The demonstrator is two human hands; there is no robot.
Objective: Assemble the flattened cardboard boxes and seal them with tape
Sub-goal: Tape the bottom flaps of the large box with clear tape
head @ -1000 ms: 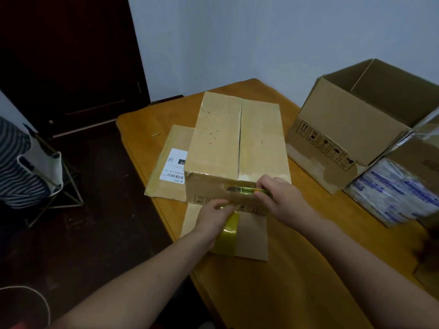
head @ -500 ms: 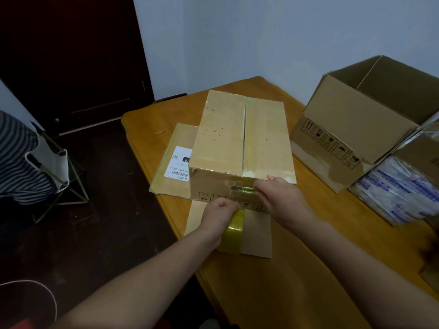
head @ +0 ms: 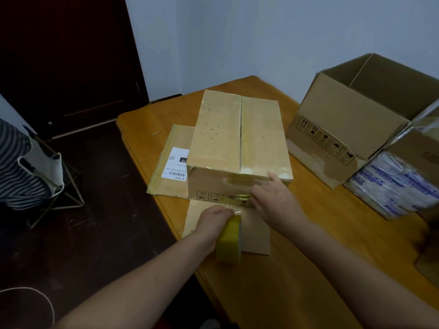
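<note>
A closed cardboard box (head: 240, 138) stands on the wooden table (head: 297, 269), its top flaps meeting along a centre seam. Under it lie flattened cardboard sheets (head: 175, 160), one with a white label. My left hand (head: 215, 222) grips a yellow tape roll (head: 229, 241) just in front of the box. A strip of tape (head: 237, 199) runs from the roll up the box's near face. My right hand (head: 273, 198) presses flat against that near face, thumb up near the top edge.
An open cardboard box (head: 351, 129) stands at the right, with a plastic-wrapped printed package (head: 394, 188) beside it. At the far left, off the table's left edge, are a folding stand (head: 54, 176) and striped fabric (head: 14, 167). A dark door (head: 71, 55) is behind.
My left hand has pulled the tape roll down and toward me, away from the box. My right hand has slid rightward and down the near face.
</note>
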